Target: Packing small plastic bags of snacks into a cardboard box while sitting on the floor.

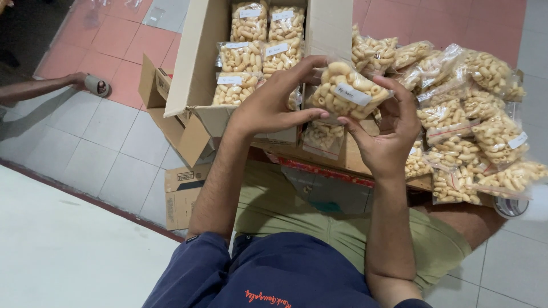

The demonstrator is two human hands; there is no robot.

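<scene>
Head view: snack bag held between both hands

At the centre of the frame, a clear bag of pale curled snacks (346, 88) sits between the two hands. The left hand (268, 105) grips its left edge with fingers curled over the top; the right hand (385, 134) clasps it from below and right. Behind, in the upper middle, a cardboard box (194, 68) holds rows of similar bags, and more bags (479, 131) lie piled at right.

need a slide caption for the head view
Left hand and right hand hold a snack bag beside a packed carton.

co-worker's arm (34, 88) cut off left, box (200, 63) top cropped
</scene>
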